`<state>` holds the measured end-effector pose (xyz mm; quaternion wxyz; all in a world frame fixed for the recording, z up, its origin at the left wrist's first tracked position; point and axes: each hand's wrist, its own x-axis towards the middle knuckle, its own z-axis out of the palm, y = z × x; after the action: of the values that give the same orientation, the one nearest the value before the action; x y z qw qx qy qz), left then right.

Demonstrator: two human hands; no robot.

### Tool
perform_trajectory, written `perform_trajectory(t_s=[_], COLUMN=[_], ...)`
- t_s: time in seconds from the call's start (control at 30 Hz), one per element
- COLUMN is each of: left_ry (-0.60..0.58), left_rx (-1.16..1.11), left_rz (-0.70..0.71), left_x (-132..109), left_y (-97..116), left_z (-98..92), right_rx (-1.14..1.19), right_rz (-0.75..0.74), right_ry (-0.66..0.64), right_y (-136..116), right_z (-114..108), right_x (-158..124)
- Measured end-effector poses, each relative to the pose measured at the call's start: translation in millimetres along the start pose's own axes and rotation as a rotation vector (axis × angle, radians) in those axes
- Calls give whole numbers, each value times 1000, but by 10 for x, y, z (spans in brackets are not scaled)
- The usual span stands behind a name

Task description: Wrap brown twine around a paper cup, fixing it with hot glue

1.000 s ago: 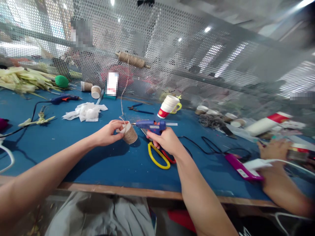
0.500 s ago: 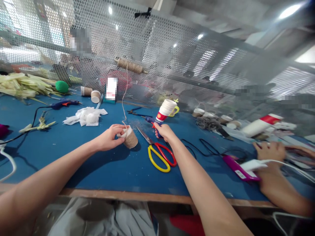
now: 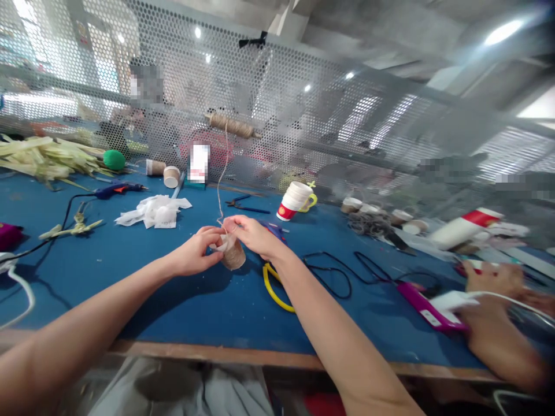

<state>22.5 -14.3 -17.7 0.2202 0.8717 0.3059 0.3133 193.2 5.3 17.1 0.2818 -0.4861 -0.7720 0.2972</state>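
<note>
A small paper cup wrapped in twine [image 3: 234, 257] lies tilted above the table, its white rim toward my left hand [image 3: 199, 249]. That hand is closed round the rim. My right hand [image 3: 254, 236] pinches the twine [image 3: 219, 199] at the cup's upper edge, the fingertips of both hands close together. The strand runs up to a twine spool [image 3: 232, 125] on the mesh panel. Just behind my right hand lies a blue glue gun [image 3: 276, 231], partly covered. Scissors show only a yellow handle loop [image 3: 273, 289] under my right forearm.
Stacked paper cups [image 3: 295, 199], pliers [image 3: 245, 207] and a white crumpled cloth [image 3: 156, 211] stand or lie beyond my hands. A second glue gun [image 3: 119, 189] is at left. At right are a purple power strip [image 3: 427, 306] and another person's hand [image 3: 494, 280].
My right hand has let go of the glue gun, which now lies on the table, and has moved left to the twine at the cup's rim. My left hand still holds the cup.
</note>
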Motion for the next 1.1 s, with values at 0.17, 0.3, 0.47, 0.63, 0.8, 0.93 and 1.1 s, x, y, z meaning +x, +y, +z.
perform_trajectory(t_s=[0.17,0.3,0.47,0.63,0.8,0.93,1.1], left_ry=[3,-4,-5,-103,-164,-174,-175], left_rx=[-14,-35,-92,-396,-583,-597,-600], left_rz=[-2,12,-55,-98,-110,-53,-13], left_x=[4,2,4,15,-8,-16,-10], left_y=[-19,-19,-9,40,112,144,158], left_z=[6,7,-18,-85,-128,-144,-169], right_rx=[176,255,354,389,499,550,597], right_rz=[97,103,72,85,98,124,120], right_ry=[24,-41,58,216,325,345,339], right_y=[-58,-41,-75,-131,-109,-70,-49], right_z=[75,53,51,-30,-29,4,17], right_x=[-62,-114,-166,-307,-427,-451,-454])
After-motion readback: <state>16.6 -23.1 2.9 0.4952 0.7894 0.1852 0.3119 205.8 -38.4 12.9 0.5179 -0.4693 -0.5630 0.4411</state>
